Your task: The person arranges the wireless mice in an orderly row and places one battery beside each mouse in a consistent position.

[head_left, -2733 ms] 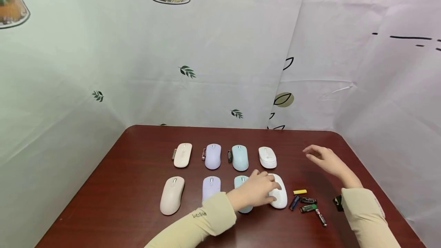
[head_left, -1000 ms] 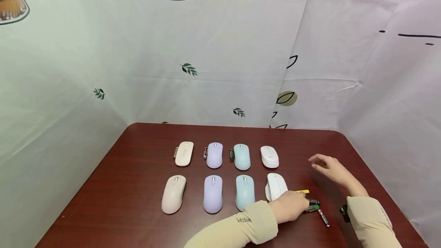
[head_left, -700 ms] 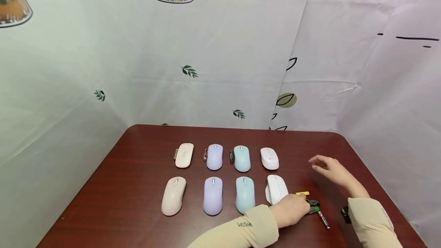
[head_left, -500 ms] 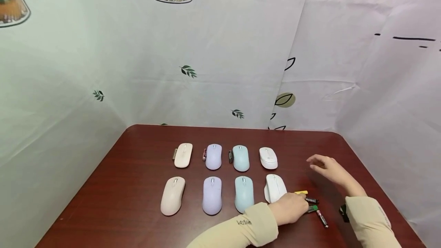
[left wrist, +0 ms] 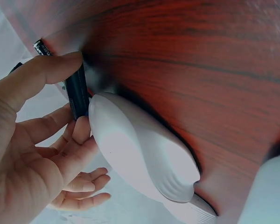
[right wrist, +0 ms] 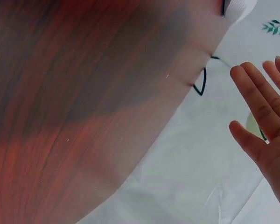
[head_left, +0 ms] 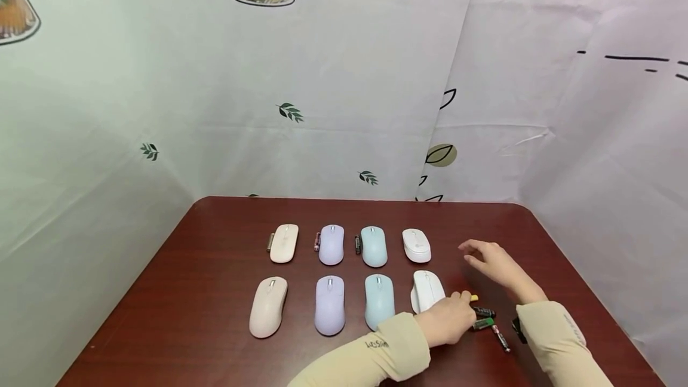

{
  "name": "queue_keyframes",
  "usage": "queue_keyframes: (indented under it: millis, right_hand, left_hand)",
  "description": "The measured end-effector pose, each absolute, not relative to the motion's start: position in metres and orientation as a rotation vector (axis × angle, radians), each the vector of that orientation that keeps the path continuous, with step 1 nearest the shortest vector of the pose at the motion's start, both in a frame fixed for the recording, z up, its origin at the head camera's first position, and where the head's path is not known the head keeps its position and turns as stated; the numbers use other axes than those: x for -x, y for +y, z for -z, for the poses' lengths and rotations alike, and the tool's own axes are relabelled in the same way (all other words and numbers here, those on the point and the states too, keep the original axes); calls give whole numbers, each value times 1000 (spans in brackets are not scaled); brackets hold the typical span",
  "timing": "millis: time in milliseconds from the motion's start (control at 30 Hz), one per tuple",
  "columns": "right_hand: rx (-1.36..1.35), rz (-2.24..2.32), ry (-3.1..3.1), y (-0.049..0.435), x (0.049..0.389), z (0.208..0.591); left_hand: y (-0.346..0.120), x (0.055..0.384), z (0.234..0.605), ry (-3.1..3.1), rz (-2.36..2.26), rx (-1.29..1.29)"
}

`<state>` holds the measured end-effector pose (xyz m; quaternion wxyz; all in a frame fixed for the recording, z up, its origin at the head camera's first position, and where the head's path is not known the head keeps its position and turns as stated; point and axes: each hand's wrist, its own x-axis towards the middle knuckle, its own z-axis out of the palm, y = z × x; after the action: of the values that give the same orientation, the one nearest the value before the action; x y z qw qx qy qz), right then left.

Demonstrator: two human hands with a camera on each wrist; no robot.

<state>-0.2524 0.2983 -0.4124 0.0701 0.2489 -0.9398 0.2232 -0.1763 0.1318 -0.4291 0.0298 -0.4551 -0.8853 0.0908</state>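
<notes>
Thumb and fingers of my left hand [head_left: 447,318] pinch a dark blue-black battery [left wrist: 77,95], seen in the left wrist view; in the head view the hand hides it. Right beside those fingers lies a white computer mouse [head_left: 427,288], with a pale lip jutting from its left side. Past the fingertips are a yellow battery [head_left: 474,298], partly covered, a black battery [head_left: 484,312], a green-ended battery [head_left: 482,323] and a black-and-white battery [head_left: 501,339]. My right hand [head_left: 493,264] hovers above the table at the right, fingers loosely bent and holding nothing.
Left of the white mouse sit blue [head_left: 379,302], lilac [head_left: 329,306] and beige [head_left: 268,307] mice. A back row holds a smaller white mouse [head_left: 416,245] and blue, lilac and beige ones, the last three with batteries alongside. Patterned white cloth [head_left: 344,76] surrounds the dark red table [head_left: 177,315].
My left hand has left the white mouse and moved right to the batteries, where it now pinches the dark one. My right hand has shifted a little left in the last half second.
</notes>
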Motion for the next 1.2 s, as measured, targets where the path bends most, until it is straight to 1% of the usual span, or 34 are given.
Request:
queue_keyframes:
  millis: [167, 367, 600, 767, 933, 1200]
  right_hand:
    - [-751, -676, -2835, 292, 254, 413]
    - [-817, -657, -2819, 286, 254, 415]
    - [-812, -627, -2860, 284, 254, 416]
    - [-832, -609, -2878, 276, 257, 418]
    - [-865, -568, -2887, 266, 264, 412]
    - [-894, -490, -2930, 253, 273, 404]
  left_hand:
    - [132, 177, 428, -2716, -302, 1428]
    - [131, 175, 426, -2599, -386, 1409]
    - [127, 177, 421, -2578, -351, 1413]
    - [120, 180, 418, -2596, -373, 1370]
    - [111, 185, 412, -2596, -395, 1311]
    - [93, 199, 406, -2685, -378, 1288]
